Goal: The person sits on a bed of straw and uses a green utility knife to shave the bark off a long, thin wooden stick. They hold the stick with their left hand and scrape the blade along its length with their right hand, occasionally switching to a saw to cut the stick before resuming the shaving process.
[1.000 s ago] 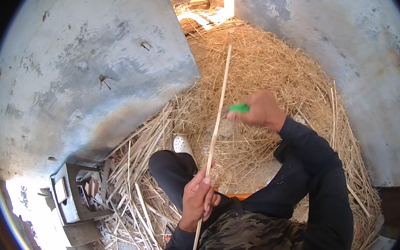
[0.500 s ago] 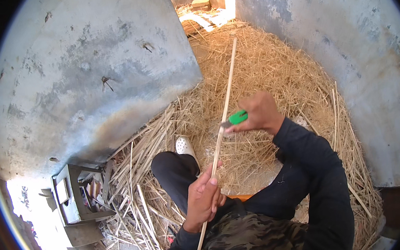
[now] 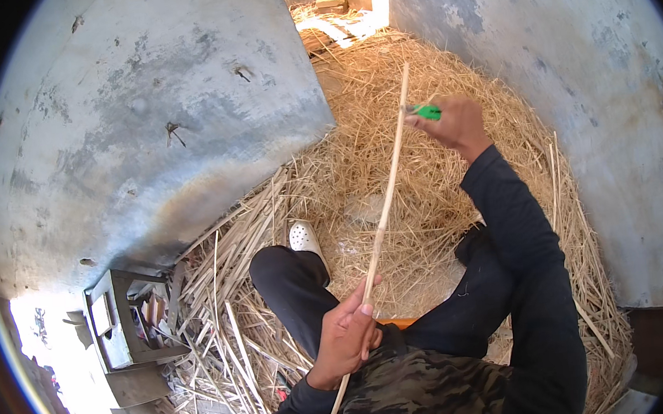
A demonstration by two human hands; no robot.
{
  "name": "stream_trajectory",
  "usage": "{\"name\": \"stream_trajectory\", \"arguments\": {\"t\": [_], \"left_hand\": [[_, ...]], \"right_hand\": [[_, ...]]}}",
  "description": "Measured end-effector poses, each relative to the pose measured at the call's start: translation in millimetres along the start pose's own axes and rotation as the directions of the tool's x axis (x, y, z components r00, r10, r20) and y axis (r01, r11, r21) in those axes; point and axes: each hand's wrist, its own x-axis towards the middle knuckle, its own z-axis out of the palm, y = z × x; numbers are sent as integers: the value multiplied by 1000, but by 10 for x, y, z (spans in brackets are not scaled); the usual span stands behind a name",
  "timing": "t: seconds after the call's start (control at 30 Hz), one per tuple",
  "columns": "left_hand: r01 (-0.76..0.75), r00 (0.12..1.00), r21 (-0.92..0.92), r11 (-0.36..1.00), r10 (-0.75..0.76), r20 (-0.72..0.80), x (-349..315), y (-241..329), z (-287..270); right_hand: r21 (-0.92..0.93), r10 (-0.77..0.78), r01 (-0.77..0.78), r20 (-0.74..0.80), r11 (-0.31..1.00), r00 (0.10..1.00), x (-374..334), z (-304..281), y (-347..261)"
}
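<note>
A long, pale wooden strip [image 3: 389, 191], probably split cane or bamboo, slants up and away from my lap. My left hand [image 3: 343, 337] is closed round its lower part, with the thumb lying along it. Near the strip's far end, my right hand [image 3: 456, 125] grips a green-handled knife [image 3: 425, 112]. The blade, short and partly hidden, meets the strip just below its tip. A thin curl of shaving shows beside the knife. The strip bows slightly between my two hands.
Straw-like shavings [image 3: 445, 66] cover the floor ahead. A heap of split strips [image 3: 236, 277] lies to the left, by a small wooden box frame [image 3: 115, 321]. Grey walls [image 3: 161, 119] rise on both sides. My leg with a white clog [image 3: 303, 238] is bent near the strips.
My right hand has slid the knife away from me along the strip, from its middle to near the far end. The strip's tip has shifted slightly right. My left hand keeps its hold.
</note>
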Motion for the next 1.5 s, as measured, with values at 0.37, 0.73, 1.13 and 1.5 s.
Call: {"name": "stream_trajectory", "arguments": {"t": [0.37, 0.73, 1.13, 1.5], "left_hand": [[64, 998, 106, 992, -66, 10, 12, -28, 15], [-2, 985, 107, 994, 20, -173, -52, -123, -261], [-142, 983, 57, 988, 147, -109, 243, 187, -70], [-111, 992, -20, 994, 109, -67, 337, 239, -44]], "right_hand": [[-68, 135, -133, 28, 989, 990, 99, 76, 406], [31, 430, -435, 109, 900, 896, 3, 181, 905], [362, -355, 320, 31, 876, 934, -648, -114, -878], [167, -420, 453, -200, 876, 885, -435, 31, -785]]}}
